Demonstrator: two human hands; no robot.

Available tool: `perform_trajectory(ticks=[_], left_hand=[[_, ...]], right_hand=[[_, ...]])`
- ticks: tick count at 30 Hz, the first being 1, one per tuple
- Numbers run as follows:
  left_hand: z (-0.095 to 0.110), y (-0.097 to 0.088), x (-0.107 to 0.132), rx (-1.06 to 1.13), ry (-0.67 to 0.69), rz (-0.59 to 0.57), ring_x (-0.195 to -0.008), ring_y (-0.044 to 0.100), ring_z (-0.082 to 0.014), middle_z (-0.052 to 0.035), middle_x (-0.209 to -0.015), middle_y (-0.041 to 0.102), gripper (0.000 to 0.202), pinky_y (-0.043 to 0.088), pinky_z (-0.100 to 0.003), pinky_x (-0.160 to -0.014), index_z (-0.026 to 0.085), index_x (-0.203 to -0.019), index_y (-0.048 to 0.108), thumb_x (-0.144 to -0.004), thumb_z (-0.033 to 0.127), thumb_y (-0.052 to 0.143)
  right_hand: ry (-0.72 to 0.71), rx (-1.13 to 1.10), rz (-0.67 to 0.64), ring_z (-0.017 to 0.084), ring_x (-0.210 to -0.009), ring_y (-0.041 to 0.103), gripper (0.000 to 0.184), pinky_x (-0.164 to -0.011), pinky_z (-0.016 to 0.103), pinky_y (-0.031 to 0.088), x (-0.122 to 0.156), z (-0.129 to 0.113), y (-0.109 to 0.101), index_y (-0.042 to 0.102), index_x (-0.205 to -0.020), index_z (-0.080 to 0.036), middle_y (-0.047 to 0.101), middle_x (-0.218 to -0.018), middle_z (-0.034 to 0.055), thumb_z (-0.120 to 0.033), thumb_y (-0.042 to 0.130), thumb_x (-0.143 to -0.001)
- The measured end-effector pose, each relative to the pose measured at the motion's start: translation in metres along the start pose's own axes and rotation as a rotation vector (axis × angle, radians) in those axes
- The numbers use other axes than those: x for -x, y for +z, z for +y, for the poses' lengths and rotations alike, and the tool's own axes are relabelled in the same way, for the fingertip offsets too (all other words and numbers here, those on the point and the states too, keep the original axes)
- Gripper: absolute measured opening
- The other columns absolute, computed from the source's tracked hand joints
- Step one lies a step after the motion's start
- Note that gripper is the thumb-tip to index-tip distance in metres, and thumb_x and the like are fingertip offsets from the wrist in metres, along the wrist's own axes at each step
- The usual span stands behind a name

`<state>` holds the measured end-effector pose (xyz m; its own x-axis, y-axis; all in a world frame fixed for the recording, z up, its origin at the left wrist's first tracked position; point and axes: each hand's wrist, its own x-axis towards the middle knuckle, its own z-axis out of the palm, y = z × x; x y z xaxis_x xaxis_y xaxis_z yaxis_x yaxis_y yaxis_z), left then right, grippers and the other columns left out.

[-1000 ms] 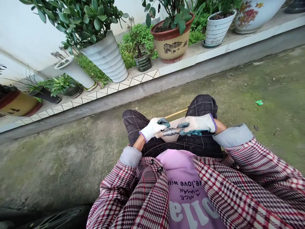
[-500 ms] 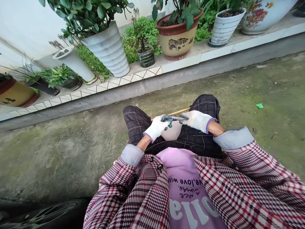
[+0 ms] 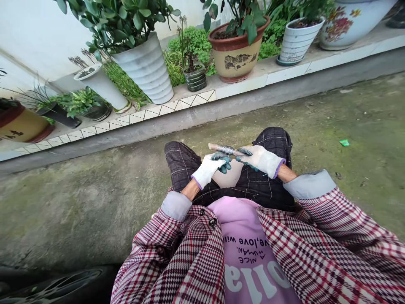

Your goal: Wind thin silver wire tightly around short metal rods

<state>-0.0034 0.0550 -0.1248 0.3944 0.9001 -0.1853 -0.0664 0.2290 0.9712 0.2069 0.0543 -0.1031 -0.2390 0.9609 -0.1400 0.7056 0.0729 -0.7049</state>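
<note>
A short wooden stick [image 3: 215,147] with thin silvery wire [image 3: 227,150] wound round its middle lies across in front of me, above my lap. My right hand [image 3: 261,160], in a white glove with dark green fingers, is closed round the stick's right end. Just below the wound wire is my left hand [image 3: 210,168], gloved the same way, its fingers curled in and the thumb side close to the wire. What those fingers pinch is too small to make out. A pale rounded surface [image 3: 228,174] shows between my thighs, under the hands.
Potted plants line a tiled ledge [image 3: 190,101] ahead, among them a tall white ribbed pot [image 3: 147,67] and a brown-rimmed pot [image 3: 238,55]. A green scrap [image 3: 344,142] lies on the concrete ground at right. A dark wheel [image 3: 60,285] stands at lower left.
The stick's left end has come into sight, where the left hand covered it before. My left hand has slid off the stick to just below it; the right hand keeps its hold.
</note>
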Motion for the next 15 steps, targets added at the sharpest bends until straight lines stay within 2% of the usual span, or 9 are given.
perform_trajectory(ticks=[4, 7, 9, 12, 15], left_hand=[[-0.005, -0.001, -0.003, -0.007, 0.025, -0.036, -0.053, 0.061, -0.0119, -0.0065, -0.067, 0.069, 0.023, 0.050, -0.026, -0.055, 0.009, -0.082, 0.067, -0.071, 0.028, 0.069], [-0.011, -0.005, -0.007, -0.045, 0.044, -0.061, -0.056, 0.061, -0.0126, -0.0063, -0.066, 0.068, 0.024, 0.051, -0.027, -0.057, 0.010, -0.082, 0.066, -0.073, 0.032, 0.069], [-0.013, -0.010, -0.009, -0.138, 0.066, -0.064, -0.055, 0.059, -0.0121, -0.0056, -0.064, 0.067, 0.022, 0.050, -0.026, -0.058, 0.010, -0.077, 0.065, -0.073, 0.032, 0.068], [-0.010, -0.018, -0.012, -0.257, 0.100, -0.106, -0.062, 0.061, -0.0135, -0.0054, -0.069, 0.068, 0.017, 0.051, -0.026, -0.064, 0.011, -0.077, 0.067, -0.069, 0.026, 0.071], [-0.001, -0.021, -0.009, -0.444, 0.137, -0.197, -0.078, 0.066, -0.0163, -0.0054, -0.083, 0.073, 0.017, 0.051, -0.026, -0.076, 0.012, -0.082, 0.071, -0.070, 0.022, 0.067]], right_hand=[[0.099, -0.457, -0.102, 0.008, -0.044, 0.044, 0.028, -0.038, 0.020, 0.035, 0.005, -0.005, -0.003, 0.063, -0.090, -0.015, 0.055, -0.061, -0.0012, -0.043, 0.064, -0.084], [0.128, -0.681, -0.254, 0.008, -0.041, 0.044, 0.031, -0.033, 0.020, 0.035, 0.007, -0.001, -0.006, 0.061, -0.095, -0.016, 0.056, -0.063, -0.0007, -0.044, 0.066, -0.082], [0.125, -0.696, -0.404, 0.008, -0.039, 0.045, 0.033, -0.032, 0.020, 0.035, 0.007, 0.003, -0.010, 0.061, -0.095, -0.016, 0.058, -0.062, -0.0004, -0.044, 0.068, -0.079], [0.035, -0.581, -0.602, 0.007, -0.038, 0.045, 0.039, -0.032, 0.018, 0.034, 0.010, 0.008, -0.014, 0.064, -0.097, -0.012, 0.059, -0.060, -0.0003, -0.045, 0.071, -0.077], [-0.014, -0.370, -0.657, 0.007, -0.041, 0.046, 0.037, -0.035, 0.018, 0.035, 0.013, 0.009, -0.015, 0.069, -0.094, -0.011, 0.059, -0.059, -0.0004, -0.044, 0.070, -0.078]])
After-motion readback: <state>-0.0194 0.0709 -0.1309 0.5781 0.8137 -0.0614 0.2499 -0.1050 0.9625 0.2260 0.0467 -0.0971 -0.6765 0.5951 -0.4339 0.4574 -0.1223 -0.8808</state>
